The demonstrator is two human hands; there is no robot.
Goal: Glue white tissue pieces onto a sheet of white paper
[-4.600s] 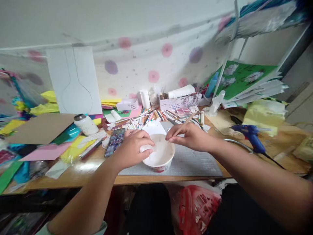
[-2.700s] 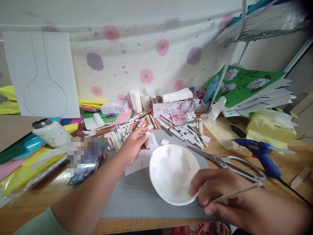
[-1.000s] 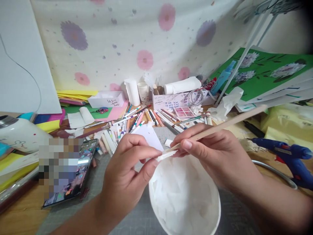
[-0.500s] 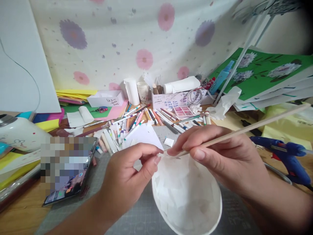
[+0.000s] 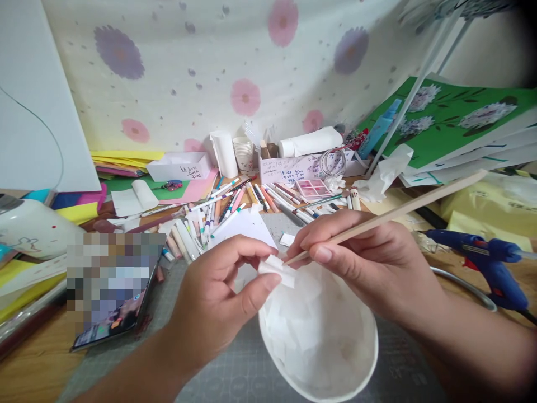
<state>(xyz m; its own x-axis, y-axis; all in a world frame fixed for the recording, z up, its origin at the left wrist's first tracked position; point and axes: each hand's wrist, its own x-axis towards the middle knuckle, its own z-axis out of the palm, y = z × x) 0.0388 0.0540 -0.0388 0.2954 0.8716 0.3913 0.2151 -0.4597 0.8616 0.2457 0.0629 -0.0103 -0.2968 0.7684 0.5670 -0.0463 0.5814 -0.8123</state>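
Between the thumb and fingers of my left hand (image 5: 218,291) is a small folded piece of white tissue paper (image 5: 282,273). My right hand (image 5: 369,266) grips a thin wooden stick (image 5: 413,207) like a pen. The stick slants down to the left, its lower tip at the paper's edge. Below both hands, an oval white bowl (image 5: 333,336) stands with its hollow side towards me. Overlapping pale paper patches line its inside. My hands cover its far rim.
A grey cutting mat (image 5: 226,364) lies underneath. On the left are a phone (image 5: 121,313) and a white flask (image 5: 39,226); on the right, a blue glue gun (image 5: 482,252). Several markers (image 5: 229,210) lie scattered behind, before a paper box (image 5: 289,169) and paper cups (image 5: 243,154).
The piece of tissue paper now shows clearly in my left fingers, lifted off the bowl's rim. My right hand has shifted slightly left, with the stick's tip now visible at the paper.
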